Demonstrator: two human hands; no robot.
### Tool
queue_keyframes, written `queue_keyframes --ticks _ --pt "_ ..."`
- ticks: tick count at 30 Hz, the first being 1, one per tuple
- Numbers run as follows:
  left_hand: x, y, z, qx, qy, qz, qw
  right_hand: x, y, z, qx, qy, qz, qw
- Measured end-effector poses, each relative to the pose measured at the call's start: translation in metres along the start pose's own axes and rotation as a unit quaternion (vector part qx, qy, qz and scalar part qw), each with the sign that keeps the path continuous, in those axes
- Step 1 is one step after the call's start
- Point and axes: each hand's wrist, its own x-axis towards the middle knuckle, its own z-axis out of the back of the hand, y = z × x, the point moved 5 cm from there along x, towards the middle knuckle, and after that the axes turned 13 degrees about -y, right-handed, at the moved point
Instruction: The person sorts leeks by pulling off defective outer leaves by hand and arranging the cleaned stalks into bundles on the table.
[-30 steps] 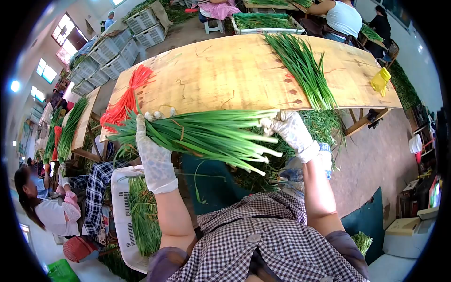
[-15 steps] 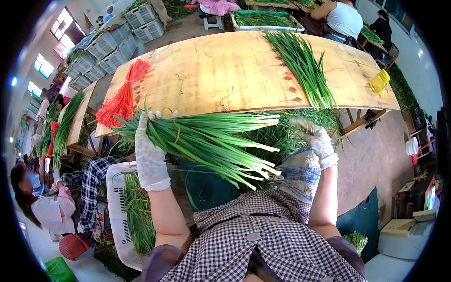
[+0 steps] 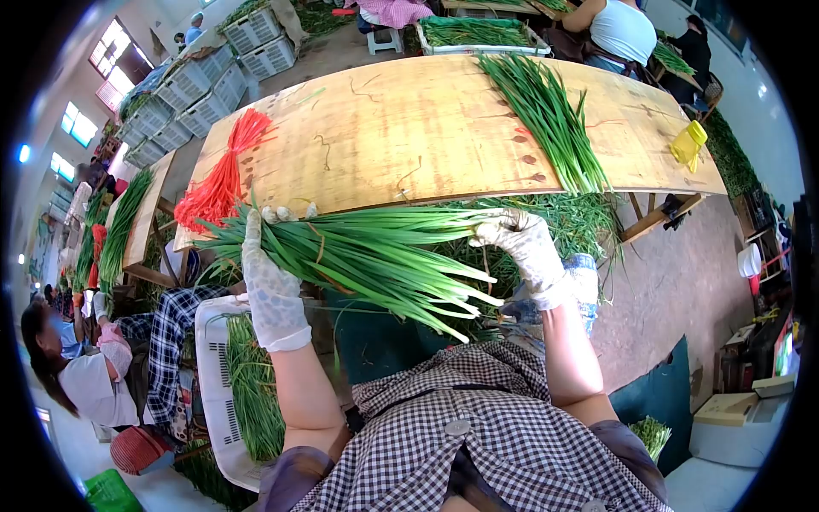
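A loose bunch of long green stalks [image 3: 367,247] spreads in front of me at the near edge of the wooden table. My left hand [image 3: 273,277], in a spotted white glove, is wrapped round its leafy end. At the pale cut ends, my right hand [image 3: 525,247], gloved too, pinches the stalk tips with thumb and fingers. Red ties [image 3: 223,175] lie in a pile at the table's left side. Another green bundle [image 3: 550,124] rests on the table [image 3: 384,128] towards the right.
A white crate [image 3: 223,388] of greens stands at my left, near a seated person [image 3: 90,375]. A yellow object [image 3: 688,145] lies at the table's right end. Stacked crates [image 3: 200,85] stand at the back left. Loose greens [image 3: 580,226] lie below the table edge.
My right hand swung out to the right, away from the stalks, then came back to their pale ends. My left hand has kept its hold on the bunch.
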Motion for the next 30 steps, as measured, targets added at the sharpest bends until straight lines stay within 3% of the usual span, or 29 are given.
queue_keyframes --ticks 2,7,9,11,12,13,15,19,20,21,22,23,24,25,27,28,30 --pt "0.0 0.001 -0.001 -0.014 0.009 0.0 1.0 -0.005 0.004 -0.004 -0.018 0.01 0.0 1.0" --pt "0.0 0.003 -0.001 -0.059 -0.07 -0.069 0.993 -0.009 -0.001 -0.016 -0.078 0.016 0.047 0.996" --pt "0.0 0.005 -0.003 -0.066 -0.066 -0.076 0.993 -0.011 -0.009 -0.021 -0.001 0.038 0.014 0.999" --pt "0.001 0.005 -0.004 -0.073 -0.062 -0.084 0.992 -0.013 -0.012 -0.025 -0.065 0.067 0.002 0.996" --pt "0.001 0.003 -0.005 -0.064 -0.064 -0.104 0.99 -0.019 -0.005 -0.024 -0.184 0.087 0.058 0.977" --pt "0.001 0.001 -0.005 -0.055 -0.067 -0.124 0.989 -0.025 -0.005 -0.025 -0.128 0.073 0.046 0.988" --pt "0.002 -0.003 -0.003 -0.047 -0.07 -0.125 0.989 -0.035 0.016 -0.021 -0.163 0.13 0.122 0.97" --pt "0.01 -0.012 0.006 -0.033 -0.048 -0.087 0.995 -0.047 0.028 0.01 0.211 0.129 0.017 0.969" --pt "0.008 -0.014 0.004 -0.034 0.033 -0.062 0.997 -0.037 0.025 0.023 0.338 0.146 0.014 0.93" --pt "0.009 -0.014 0.006 -0.035 0.032 -0.063 0.997 -0.023 0.017 0.038 0.459 0.16 0.011 0.874" --pt "0.008 -0.015 0.006 -0.038 0.007 -0.059 0.998 -0.01 0.008 0.056 0.371 0.065 0.024 0.926" --pt "0.008 -0.014 0.008 -0.041 -0.017 -0.055 0.997 0.003 0.0 0.071 0.197 -0.049 0.044 0.978" --pt "0.007 -0.014 0.008 -0.042 -0.017 -0.054 0.998 0.014 -0.008 0.086 0.01 -0.148 0.028 0.988" --pt "0.008 -0.014 0.007 -0.037 -0.013 -0.06 0.997 0.008 0.001 0.074 -0.087 -0.133 0.02 0.987" --pt "0.008 -0.012 0.008 -0.031 -0.012 -0.067 0.997 0.0 0.018 0.041 0.021 -0.087 0.113 0.99" --pt "0.009 -0.01 0.007 -0.028 -0.003 -0.062 0.998 -0.003 0.023 0.034 0.021 -0.088 0.113 0.99" --pt "0.008 -0.007 0.007 -0.023 0.005 -0.058 0.998 -0.01 0.033 0.01 0.189 0.022 0.003 0.982"
